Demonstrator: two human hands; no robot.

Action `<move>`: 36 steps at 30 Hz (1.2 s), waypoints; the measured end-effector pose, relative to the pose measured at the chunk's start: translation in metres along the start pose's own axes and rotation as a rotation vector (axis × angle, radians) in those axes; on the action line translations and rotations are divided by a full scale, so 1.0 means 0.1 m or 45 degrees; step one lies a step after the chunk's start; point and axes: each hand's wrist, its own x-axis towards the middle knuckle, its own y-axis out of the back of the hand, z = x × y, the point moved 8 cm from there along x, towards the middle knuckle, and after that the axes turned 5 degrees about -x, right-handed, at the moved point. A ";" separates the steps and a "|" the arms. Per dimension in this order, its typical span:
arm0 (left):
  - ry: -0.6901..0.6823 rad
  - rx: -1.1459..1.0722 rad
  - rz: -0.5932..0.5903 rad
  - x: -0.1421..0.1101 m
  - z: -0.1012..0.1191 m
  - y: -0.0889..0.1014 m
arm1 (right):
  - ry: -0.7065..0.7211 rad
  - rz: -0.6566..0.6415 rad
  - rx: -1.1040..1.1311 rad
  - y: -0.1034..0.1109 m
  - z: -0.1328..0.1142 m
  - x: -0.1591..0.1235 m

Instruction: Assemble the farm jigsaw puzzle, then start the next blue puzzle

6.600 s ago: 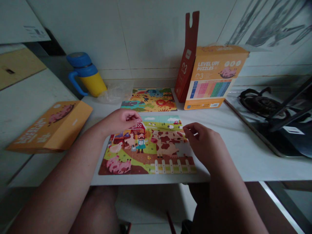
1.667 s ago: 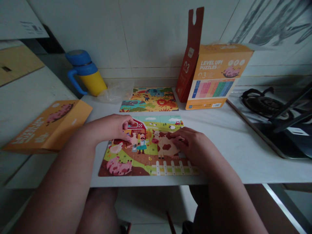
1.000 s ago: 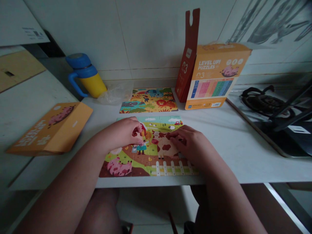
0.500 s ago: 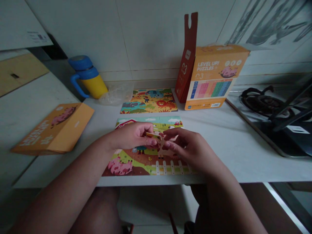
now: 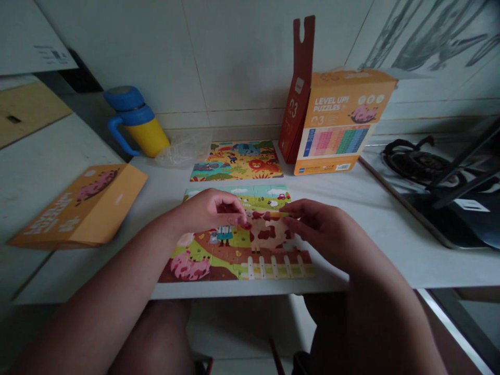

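Farm puzzle [image 5: 224, 260] flat on desk [image 5: 375, 219], center of frame. Right hand [image 5: 326, 226] at its right side, fingers pinched on a piece [image 5: 278, 214] over the cow picture. Left hand [image 5: 211, 211] over the puzzle's upper left part, fingers curled near the thumb; can't tell if they hold anything. Animal puzzle [image 5: 239, 161] just above. Upright box [image 5: 338, 127] upper right, orange box [image 5: 84, 208] at left, bottle [image 5: 142, 125] upper left beside plastic bag [image 5: 183, 151].

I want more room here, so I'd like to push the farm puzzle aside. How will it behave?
The farm puzzle would probably slide, being thin and flat on a smooth-looking white countertop. Its cut lines suggest it may buckle or split if pushed from one corner. Lifted, it would likely sag at those joints.
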 end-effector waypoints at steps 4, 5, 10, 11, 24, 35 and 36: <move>0.110 0.122 0.063 -0.03 -0.15 0.24 | -0.056 -0.114 -0.195 0.19 0.16 -0.11; 0.131 0.146 0.053 -0.03 -0.18 0.25 | -0.057 -0.148 -0.222 0.21 0.18 -0.13; 0.203 0.226 0.007 0.00 -0.25 0.23 | -0.073 -0.180 -0.305 0.19 0.24 -0.13; 0.207 0.231 0.009 0.00 -0.24 0.22 | -0.078 -0.176 -0.318 0.17 0.24 -0.12; 0.216 0.275 0.005 0.00 -0.23 0.23 | -0.139 -0.155 -0.429 0.10 0.25 -0.05; 0.197 0.270 -0.011 -0.01 -0.23 0.22 | -0.181 -0.126 -0.354 0.29 0.42 -0.11; 0.203 0.266 -0.014 -0.01 -0.23 0.22 | -0.200 -0.146 -0.310 0.28 0.45 -0.12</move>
